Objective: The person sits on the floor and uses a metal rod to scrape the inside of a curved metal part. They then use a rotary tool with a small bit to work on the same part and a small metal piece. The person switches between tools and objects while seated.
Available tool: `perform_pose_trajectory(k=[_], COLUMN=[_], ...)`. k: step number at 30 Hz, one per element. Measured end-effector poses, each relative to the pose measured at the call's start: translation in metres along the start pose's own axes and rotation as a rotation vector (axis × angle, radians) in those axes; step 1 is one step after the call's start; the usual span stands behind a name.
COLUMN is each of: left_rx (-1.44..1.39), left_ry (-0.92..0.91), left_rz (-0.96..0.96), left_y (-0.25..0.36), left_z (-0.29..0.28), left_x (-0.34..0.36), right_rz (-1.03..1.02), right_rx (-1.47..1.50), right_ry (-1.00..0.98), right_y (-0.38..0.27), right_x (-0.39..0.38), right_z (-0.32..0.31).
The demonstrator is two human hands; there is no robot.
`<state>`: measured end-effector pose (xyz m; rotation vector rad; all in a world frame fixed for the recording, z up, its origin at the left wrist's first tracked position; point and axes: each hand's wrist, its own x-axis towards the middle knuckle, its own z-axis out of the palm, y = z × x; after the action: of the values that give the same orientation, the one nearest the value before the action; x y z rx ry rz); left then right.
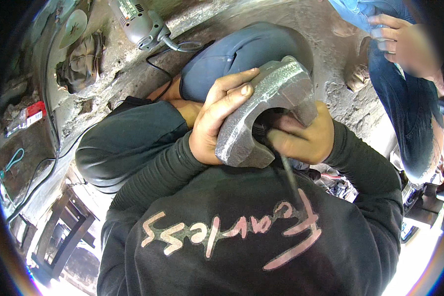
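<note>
Left hand (217, 121) clamps a grey C-shaped metal casting (264, 111) from its 9 o'clock side, thumb on top. Right hand (303, 135) is closed round a thin dark tool (288, 175) at the casting's 4 o'clock, working inside the curve; the tip is hidden. The casting sits at frame centre, held up over the lap.

Judgement: keep the left grip firm so the piece cannot rock; use short, controlled strokes.

The casting is thick and rough, with a sparkly ground face and rounded edges. The sleeves are dark knit. A grey power drill (140, 24) lies at 11 o'clock on gritty concrete (330, 93).
</note>
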<state>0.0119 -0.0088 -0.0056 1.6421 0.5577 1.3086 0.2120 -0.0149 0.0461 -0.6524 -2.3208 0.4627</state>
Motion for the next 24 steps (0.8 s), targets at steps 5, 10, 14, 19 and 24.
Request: perform_pose_trajectory(k=[5, 10, 14, 19, 24], left_rx=[0.007, -0.065, -0.175, -0.144, -0.140], left_ry=[0.047, 0.048, 0.161, 0.198, 0.188], left_rz=[0.041, -0.182, -0.467, -0.280, -0.225], left_y=[0.000, 0.016, 0.020, 0.015, 0.011], left_z=[0.007, 0.015, 0.023, 0.026, 0.027], left_x=[-0.002, -0.004, -0.007, -0.012, -0.016], right_rz=[-0.081, 0.072, -0.007, 0.188, 0.152], right_rx=[-0.151, -0.021, -0.123, -0.094, -0.106], right_ry=[0.048, 0.017, 0.002, 0.098, 0.057], right_y=[-0.003, -0.008, -0.005, -0.018, -0.014], right_x=[-0.001, -0.007, -0.011, -0.017, -0.020], right_z=[0.003, -0.002, -0.006, 0.002, 0.003])
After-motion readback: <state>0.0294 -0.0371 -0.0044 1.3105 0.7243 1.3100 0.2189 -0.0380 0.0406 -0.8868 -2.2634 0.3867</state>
